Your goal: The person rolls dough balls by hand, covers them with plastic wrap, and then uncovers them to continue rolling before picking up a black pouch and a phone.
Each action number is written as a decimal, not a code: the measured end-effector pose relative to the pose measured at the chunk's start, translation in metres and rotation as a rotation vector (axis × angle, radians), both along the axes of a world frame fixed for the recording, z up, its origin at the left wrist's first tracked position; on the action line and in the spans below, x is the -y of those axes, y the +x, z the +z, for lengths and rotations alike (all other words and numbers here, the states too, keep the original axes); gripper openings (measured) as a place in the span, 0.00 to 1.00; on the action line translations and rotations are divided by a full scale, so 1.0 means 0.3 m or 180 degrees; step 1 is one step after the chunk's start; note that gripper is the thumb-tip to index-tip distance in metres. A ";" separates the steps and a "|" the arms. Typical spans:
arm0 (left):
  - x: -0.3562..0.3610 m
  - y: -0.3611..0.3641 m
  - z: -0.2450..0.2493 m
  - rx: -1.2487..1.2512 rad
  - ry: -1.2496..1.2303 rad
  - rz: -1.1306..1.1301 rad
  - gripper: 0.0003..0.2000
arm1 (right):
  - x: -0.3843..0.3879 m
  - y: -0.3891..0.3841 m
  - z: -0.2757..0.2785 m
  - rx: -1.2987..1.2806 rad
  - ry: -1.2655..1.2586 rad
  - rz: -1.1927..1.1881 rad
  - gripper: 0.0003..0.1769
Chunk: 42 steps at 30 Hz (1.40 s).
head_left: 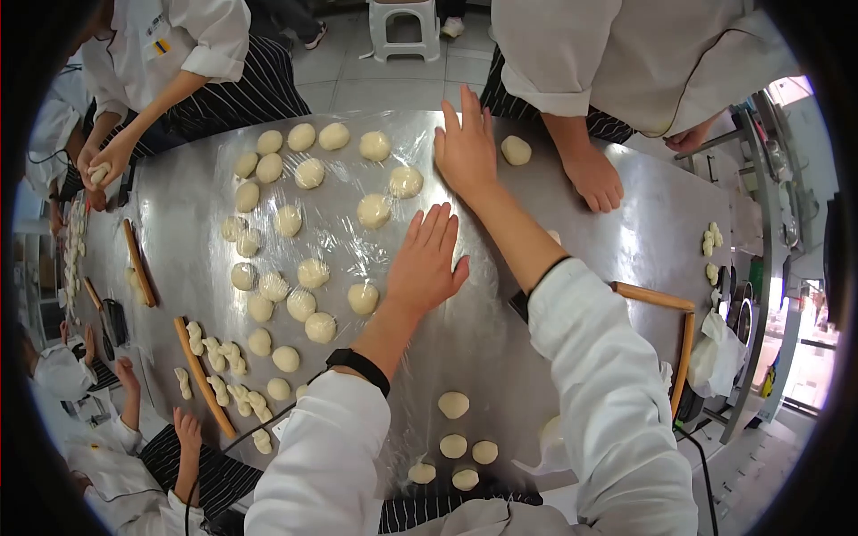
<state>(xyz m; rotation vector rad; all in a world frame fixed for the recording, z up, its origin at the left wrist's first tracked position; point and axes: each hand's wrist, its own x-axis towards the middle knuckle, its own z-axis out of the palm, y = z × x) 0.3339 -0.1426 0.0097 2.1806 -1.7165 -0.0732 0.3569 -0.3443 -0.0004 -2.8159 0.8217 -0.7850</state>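
Note:
My left hand [424, 268] lies flat at the middle of the table, fingers stretched out and thumb apart, on or just above clear plastic film [353, 241]. Farther forward, my right hand [466, 150] is spread open by the film's far right edge. Neither hand holds anything. Under the film sit several round dough balls; one dough ball [363, 298] is just left of my left hand, and another dough ball [406, 182] is left of my right wrist. An uncovered dough ball [516, 150] rests to the right of my right hand.
Several dough balls [454, 405] sit near the front edge. Rolling pins [204, 377] and twisted dough pieces [237, 357] lie at left; more rolling pins [652, 297] are at right. Across the table, a person's hand [592, 179] rests on the metal surface. Another person [98, 170] handles dough at far left.

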 end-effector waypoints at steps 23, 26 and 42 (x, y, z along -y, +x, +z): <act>-0.453 -0.331 0.296 -0.1498 -0.0086 0.0415 0.15 | -0.102 -0.196 -0.033 -0.0585 0.0158 0.0547 0.27; -0.844 -0.551 0.258 -0.2228 0.0394 0.1016 0.16 | -0.123 -0.208 -0.005 -0.0080 0.0608 0.0473 0.23; -1.298 -0.864 0.013 -0.1772 -0.0041 0.0715 0.36 | -1.361 -1.170 0.353 -0.1639 0.2701 0.1359 0.27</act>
